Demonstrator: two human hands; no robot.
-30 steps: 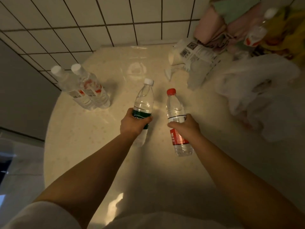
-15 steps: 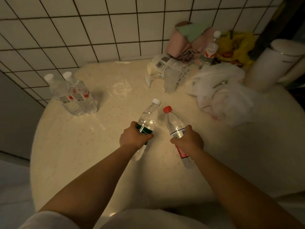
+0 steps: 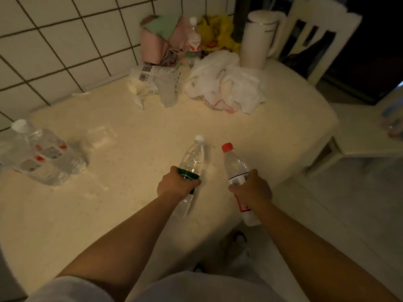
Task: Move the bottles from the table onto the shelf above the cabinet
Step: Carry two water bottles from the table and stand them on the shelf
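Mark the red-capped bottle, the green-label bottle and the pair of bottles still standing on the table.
red-capped bottle [image 3: 234, 163]: head view, on its clear shoulder.
green-label bottle [image 3: 193, 156]: head view, on its clear upper body.
pair of bottles [image 3: 46, 155]: head view, on the nearer bottle's label.

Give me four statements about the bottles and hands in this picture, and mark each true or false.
1. The left hand grips the green-labelled bottle. True.
2. The bottle in the right hand has a white cap. False: the red-capped bottle has a red cap.
3. Two clear bottles stand at the table's left edge. True.
4. The white jug lies on its side. False: it stands upright.
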